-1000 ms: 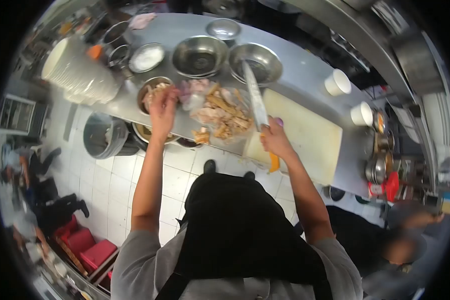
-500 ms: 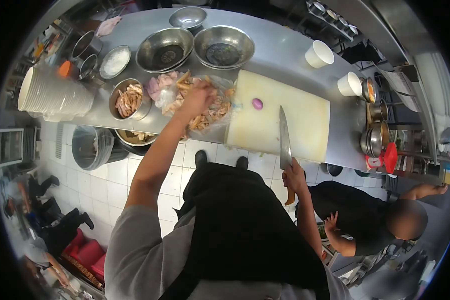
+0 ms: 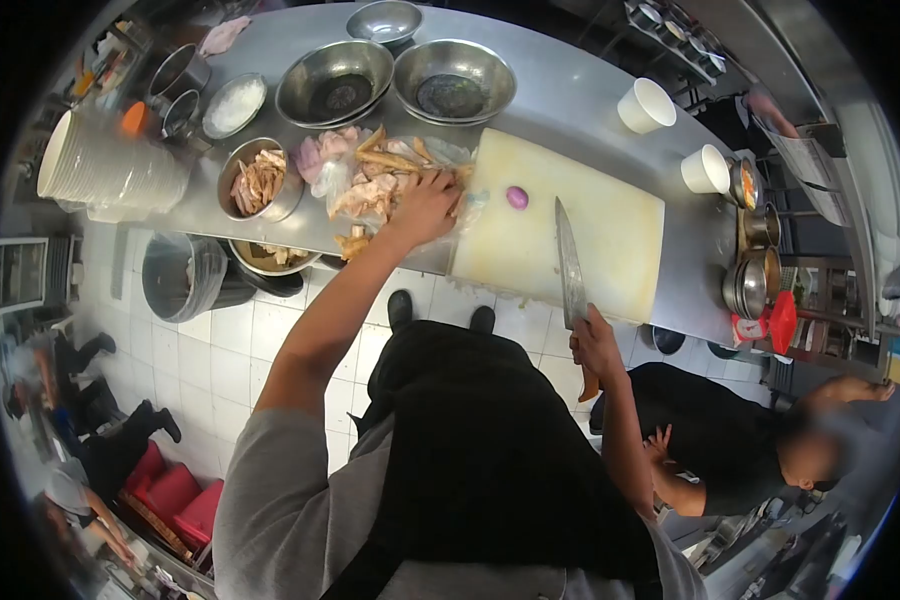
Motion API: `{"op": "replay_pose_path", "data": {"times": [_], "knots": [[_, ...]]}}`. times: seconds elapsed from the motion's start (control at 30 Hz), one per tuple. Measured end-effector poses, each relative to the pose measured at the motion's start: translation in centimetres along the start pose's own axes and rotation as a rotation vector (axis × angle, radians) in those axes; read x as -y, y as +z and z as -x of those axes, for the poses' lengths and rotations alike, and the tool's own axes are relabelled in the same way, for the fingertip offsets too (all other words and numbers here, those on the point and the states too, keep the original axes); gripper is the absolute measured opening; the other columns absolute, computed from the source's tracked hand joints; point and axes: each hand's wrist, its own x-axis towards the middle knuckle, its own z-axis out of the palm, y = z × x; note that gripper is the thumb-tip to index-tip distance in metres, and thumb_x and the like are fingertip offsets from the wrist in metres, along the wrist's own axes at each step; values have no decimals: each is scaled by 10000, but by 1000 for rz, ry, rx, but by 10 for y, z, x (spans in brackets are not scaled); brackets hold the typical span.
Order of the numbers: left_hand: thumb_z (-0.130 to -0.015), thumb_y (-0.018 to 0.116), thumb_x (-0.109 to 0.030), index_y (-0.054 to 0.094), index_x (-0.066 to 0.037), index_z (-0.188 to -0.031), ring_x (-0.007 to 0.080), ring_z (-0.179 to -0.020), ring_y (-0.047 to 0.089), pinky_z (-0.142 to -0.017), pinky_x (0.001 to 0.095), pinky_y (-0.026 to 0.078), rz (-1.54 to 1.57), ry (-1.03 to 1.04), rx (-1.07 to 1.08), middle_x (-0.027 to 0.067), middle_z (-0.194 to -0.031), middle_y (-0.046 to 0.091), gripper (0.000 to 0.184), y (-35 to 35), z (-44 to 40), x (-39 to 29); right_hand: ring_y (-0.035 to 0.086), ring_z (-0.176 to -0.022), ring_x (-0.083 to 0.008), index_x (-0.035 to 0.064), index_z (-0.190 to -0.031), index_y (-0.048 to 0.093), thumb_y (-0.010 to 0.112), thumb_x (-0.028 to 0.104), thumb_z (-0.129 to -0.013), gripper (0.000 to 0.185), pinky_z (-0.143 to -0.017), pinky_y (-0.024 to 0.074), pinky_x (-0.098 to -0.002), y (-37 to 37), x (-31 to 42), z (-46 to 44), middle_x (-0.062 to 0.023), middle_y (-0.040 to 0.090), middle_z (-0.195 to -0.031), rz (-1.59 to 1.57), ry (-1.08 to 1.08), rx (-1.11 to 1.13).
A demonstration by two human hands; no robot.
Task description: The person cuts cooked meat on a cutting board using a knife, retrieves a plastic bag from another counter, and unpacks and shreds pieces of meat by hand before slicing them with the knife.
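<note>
My right hand [image 3: 596, 345] is closed around the wooden handle of a large kitchen knife [image 3: 571, 262]. The blade points away from me, over the white cutting board [image 3: 610, 225]. A small purple onion [image 3: 517, 198], whole or halved, lies on the board left of the blade. Left of the board, cut pieces of cooked chicken [image 3: 375, 190] are heaped on clear plastic. My left hand [image 3: 428, 210] rests on the right end of this heap, its fingers curled over the pieces and partly hiding them.
Metal bowls [image 3: 455, 50] stand at the back. A pot of meat strips [image 3: 260, 182] and stacked white containers [image 3: 100, 165] are to the left. Two white tubs [image 3: 705, 170] stand right of the board. A lined bin [image 3: 180, 280] is below. A person in black [image 3: 710, 430] stands close on the right.
My left hand has moved right across the heap toward the board, and the chicken pieces have shifted. My right hand still holds the knife in nearly the same place.
</note>
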Motion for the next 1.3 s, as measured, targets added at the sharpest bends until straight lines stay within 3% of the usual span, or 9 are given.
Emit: {"op": "replay_pose_path", "data": {"times": [0.13, 0.2, 0.3, 0.57, 0.73, 0.87, 0.93, 1.17, 1.3], "knots": [[-699, 707, -136, 641, -77, -1079, 249, -1066, 533, -913, 408, 400, 16, 102, -69, 103, -1114, 574, 391, -11, -8, 18, 435, -504, -112, 70, -969, 405, 457, 165, -973, 109, -418, 380, -277, -1, 1, -3, -46, 474, -655, -16, -11, 41], [-759, 707, -77, 631, -55, -1067, 161, -862, 587, -762, 312, 458, 677, -168, 0, 89, -959, 610, 318, -18, -7, 33, 439, -507, -111, 70, -975, 406, 457, 164, -972, 107, -421, 387, -278, -2, 0, -2, -46, 475, -657, -30, -21, 22], [-819, 688, -32, 634, -29, -1068, 84, -731, 540, -659, 237, 449, 945, -363, 17, 39, -866, 601, 255, -42, 1, 40, 448, -515, -113, 69, -986, 413, 457, 162, -971, 104, -427, 400, -279, -6, -8, 3, -47, 478, -664, -33, -12, -8], [-882, 596, 29, 618, 6, -1112, 73, -838, 547, -711, 223, 458, 824, -191, -60, 17, -957, 626, 232, -37, 3, 68, 442, -506, -113, 67, -982, 419, 454, 169, -978, 109, -423, 399, -272, -5, -12, 7, -50, 470, -658, -49, -22, -20], [-844, 585, 59, 644, 13, -1049, 100, -862, 590, -765, 250, 487, 1116, -375, -45, 65, -977, 659, 219, -42, 9, 69, 416, -497, -95, 66, -975, 412, 464, 179, -980, 124, -411, 366, -257, -6, -9, 7, -36, 453, -645, -55, -46, -13], [-841, 615, 34, 641, -9, -1037, 162, -922, 616, -751, 293, 505, 845, -305, -69, 73, -970, 672, 202, -42, 13, 72, 413, -498, -91, 69, -979, 415, 464, 179, -981, 120, -408, 356, -257, -6, -13, 6, -34, 456, -649, -83, -23, -39], [-791, 639, -11, 653, -32, -1043, 267, -970, 617, -838, 382, 491, 99, 20, -175, 122, -994, 678, 253, -59, 10, 47, 412, -500, -89, 67, -984, 417, 467, 183, -981, 126, -408, 355, -256, -4, -13, 7, -28, 453, -640, -98, -20, -51], [-719, 678, -84, 661, -42, -1055, 319, -1010, 595, -895, 423, 447, -85, -24, -84, 149, -949, 670, 338, -2, -36, 22, 416, -482, -98, 53, -952, 424, 463, 170, -961, 124, -415, 373, -272, -4, -10, 8, -29, 450, -601, -65, -28, -44], [-717, 693, -59, 653, -34, -1103, 254, -859, 636, -794, 364, 487, 258, -130, 62, 137, -875, 667, 390, -13, -36, 35, 462, -509, -108, 63, -1014, 439, 449, 187, -970, 132, -439, 414, -277, -6, -15, 9, -42, 485, -653, -21, -36, -21]]}}
